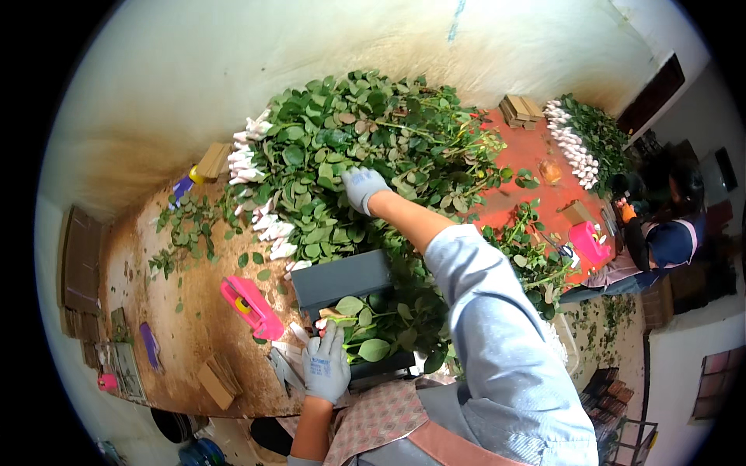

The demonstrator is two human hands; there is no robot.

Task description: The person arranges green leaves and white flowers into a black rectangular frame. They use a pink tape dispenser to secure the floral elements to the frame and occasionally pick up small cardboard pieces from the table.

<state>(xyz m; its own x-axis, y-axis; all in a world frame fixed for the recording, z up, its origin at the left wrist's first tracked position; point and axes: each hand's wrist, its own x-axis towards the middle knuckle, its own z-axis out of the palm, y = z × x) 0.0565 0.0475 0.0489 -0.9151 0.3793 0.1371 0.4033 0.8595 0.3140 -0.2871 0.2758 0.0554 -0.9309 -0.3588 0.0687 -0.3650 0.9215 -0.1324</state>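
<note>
My left hand, in a grey-white glove, is at the near end of a dark grey box, its fingers closed about the head of a rose. Leafy stems run to the right from there, along the box's inner side. Stretched out over the big heap of leafy rose stems, my gloved right hand touches the leaves with its fingers apart. White sleeves cover the flower heads along the heap's left edge. A pink tape dispenser lies left of the box.
Cardboard pieces and a purple strip lie on the brown table. The red tabletop at right holds more sleeved roses, a second pink dispenser and scissors. A co-worker is at the right.
</note>
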